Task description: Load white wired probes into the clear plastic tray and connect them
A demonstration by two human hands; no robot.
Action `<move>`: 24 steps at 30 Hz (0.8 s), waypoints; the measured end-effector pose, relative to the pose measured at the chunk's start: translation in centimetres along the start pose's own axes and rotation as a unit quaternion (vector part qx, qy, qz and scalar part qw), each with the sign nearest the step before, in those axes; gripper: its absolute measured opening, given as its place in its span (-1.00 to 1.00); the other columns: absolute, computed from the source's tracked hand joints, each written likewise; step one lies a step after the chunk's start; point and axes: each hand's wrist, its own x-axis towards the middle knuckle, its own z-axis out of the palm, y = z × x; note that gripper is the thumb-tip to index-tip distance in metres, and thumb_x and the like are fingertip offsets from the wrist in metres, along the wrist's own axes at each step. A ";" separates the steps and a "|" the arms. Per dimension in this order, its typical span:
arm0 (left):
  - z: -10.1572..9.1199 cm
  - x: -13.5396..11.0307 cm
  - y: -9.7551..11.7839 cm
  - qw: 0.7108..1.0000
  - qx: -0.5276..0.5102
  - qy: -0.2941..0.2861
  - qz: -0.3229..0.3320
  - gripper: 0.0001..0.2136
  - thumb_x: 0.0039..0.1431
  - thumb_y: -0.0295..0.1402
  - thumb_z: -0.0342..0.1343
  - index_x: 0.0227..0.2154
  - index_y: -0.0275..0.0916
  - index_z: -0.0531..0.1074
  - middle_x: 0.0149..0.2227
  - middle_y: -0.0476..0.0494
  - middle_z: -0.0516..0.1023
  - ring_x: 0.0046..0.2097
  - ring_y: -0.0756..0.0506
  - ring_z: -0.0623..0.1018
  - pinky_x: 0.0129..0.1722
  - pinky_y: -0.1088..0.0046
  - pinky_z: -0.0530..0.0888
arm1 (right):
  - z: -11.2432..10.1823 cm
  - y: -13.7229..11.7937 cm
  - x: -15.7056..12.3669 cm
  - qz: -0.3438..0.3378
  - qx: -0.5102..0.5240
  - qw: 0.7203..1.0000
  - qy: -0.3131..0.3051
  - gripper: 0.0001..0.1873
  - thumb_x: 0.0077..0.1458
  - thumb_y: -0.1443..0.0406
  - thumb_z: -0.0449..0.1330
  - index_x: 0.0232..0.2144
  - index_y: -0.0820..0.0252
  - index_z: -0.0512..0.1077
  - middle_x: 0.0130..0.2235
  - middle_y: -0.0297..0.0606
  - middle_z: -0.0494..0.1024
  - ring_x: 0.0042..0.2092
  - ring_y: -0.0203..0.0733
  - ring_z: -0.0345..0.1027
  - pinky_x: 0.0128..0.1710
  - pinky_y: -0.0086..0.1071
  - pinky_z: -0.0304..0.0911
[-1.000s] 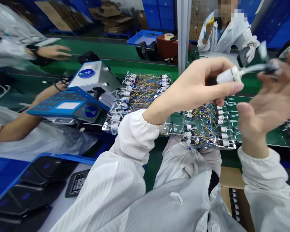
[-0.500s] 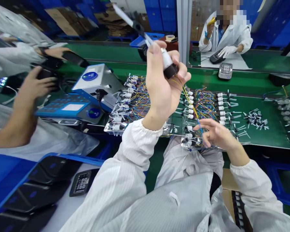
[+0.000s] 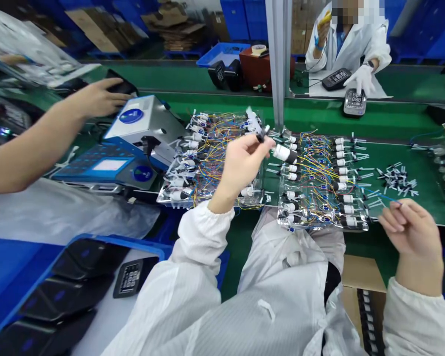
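My left hand (image 3: 243,160) is closed, with thumb and fingers pinching the black tube fitting of a small white-and-black cylindrical pump (image 3: 285,153). White tubing (image 3: 251,119) sticks up beyond the fingers. Yellow wires leave the pump's black end and run right over the tray, turning into a blue wire (image 3: 380,195). Its far end is pinched in my right hand (image 3: 411,225), which is closed at the right of the tray. Under the wires lies a clear plastic tray (image 3: 287,226) with rows of similar pumps and tangled coloured wires.
Another wire-filled tray (image 3: 163,199) lies to the left, beside a blue-and-silver machine (image 3: 107,165). Loose black-and-white tube fittings (image 3: 397,179) are heaped at right. A metal post (image 3: 279,64) rises behind. A co-worker's arm (image 3: 55,128) reaches in from the left; another person (image 3: 350,49) sits opposite.
My left hand has come down with the pump, from raised high to just above the trays. My right hand has moved right along the wires and now pinches their end, stretching them out.
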 end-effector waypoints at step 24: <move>2.2 -4.0 -4.8 0.962 0.249 -0.113 0.024 -0.85 0.31 -0.31 0.25 -0.17 -0.17 0.69 -0.13 -0.17 0.74 -0.12 -0.17 0.69 0.00 0.28 0.56 | 0.8 -0.2 7.5 -0.286 0.021 0.934 0.215 -0.87 -0.06 0.43 0.40 -0.43 0.15 0.55 -0.40 -0.26 0.53 -0.42 -0.22 0.50 -0.43 -0.34 0.40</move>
